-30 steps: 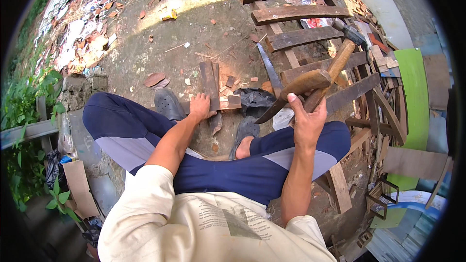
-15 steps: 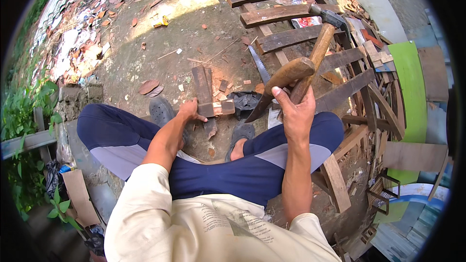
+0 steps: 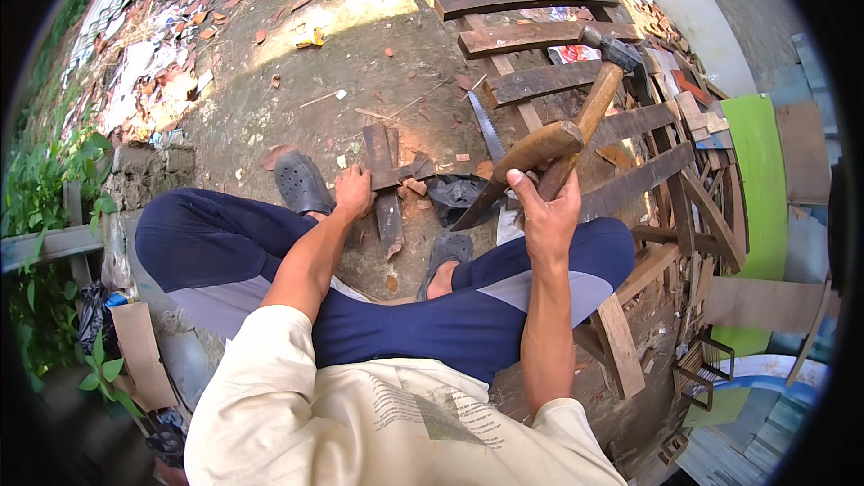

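From where I stand, the right hand (image 3: 549, 216) of the seated person is raised over the right knee, its fingers closed around two tools at once: a hammer with a dark metal head and a brown wooden handle (image 3: 601, 101), pointing far and to the right, and a dark-bladed knife with a curved, rounded wooden handle (image 3: 543, 144), its blade slanting nearer and to the left. The thumb presses along the handles. The left hand (image 3: 354, 189) is low to the ground, fingers bent and close together at the left end of a short, dark brown strip of wood (image 3: 411, 169); I can't tell whether they grip it or merely rest against it. That strip lies across a longer, dark brown wooden plank (image 3: 390, 225) on the dirty grey ground, between two grey perforated clogs (image 3: 304, 182). Just right of the wood sits a crumpled black plastic bag (image 3: 450, 196), partly behind the knife blade; what it holds, I can't make out. Beyond the bag lies a handsaw with a bluish toothed blade (image 3: 487, 126), beside a large, slatted frame of dark wood (image 3: 531, 38) on the far right. Reddish wood chips (image 3: 416, 186) are scattered near the strip.
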The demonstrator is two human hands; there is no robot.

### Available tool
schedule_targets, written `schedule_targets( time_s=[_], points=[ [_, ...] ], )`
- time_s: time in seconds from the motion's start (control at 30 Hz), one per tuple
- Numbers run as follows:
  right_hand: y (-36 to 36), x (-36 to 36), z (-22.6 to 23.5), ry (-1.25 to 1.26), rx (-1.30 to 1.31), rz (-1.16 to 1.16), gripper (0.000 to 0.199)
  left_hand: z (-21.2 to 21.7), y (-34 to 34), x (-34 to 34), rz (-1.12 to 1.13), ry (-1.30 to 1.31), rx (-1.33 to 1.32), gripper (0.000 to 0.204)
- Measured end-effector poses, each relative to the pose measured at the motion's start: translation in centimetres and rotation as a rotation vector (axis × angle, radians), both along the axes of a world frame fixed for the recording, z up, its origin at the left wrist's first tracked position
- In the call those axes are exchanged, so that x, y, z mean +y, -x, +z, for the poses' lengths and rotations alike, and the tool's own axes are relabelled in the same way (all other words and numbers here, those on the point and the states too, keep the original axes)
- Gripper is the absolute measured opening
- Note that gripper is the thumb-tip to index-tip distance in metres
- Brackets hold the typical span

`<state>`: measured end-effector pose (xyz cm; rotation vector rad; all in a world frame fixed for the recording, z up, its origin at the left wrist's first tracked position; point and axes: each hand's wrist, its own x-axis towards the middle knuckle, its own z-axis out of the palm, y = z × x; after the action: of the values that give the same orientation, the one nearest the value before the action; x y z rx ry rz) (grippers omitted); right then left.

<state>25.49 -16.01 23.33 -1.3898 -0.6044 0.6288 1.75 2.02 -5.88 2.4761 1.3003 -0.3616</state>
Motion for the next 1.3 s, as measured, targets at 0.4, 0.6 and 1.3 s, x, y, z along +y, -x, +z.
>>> schedule_targets(
  time_s=[0.4, 0.6, 1.3],
  points=[
    [1.8, 2.6, -4.0, -0.085, 0.134, 0.054, 0.047, 16.4, -6.7, 7.6, -0.278, 0.795, -0.182, 0.095],
    [3.5, 4.6, -3.7, -0.077, 0.13, 0.19, 0.049, 26.5, -7.1, 2.8, -0.36, 0.868, -0.716, 0.097],
    [3.3, 5.6, -3.6, -0.086, 0.281, 0.045, 0.022, 22.8, -7.0, 0.2, 0.331, 0.523, -1.239, 0.075]
  ],
)
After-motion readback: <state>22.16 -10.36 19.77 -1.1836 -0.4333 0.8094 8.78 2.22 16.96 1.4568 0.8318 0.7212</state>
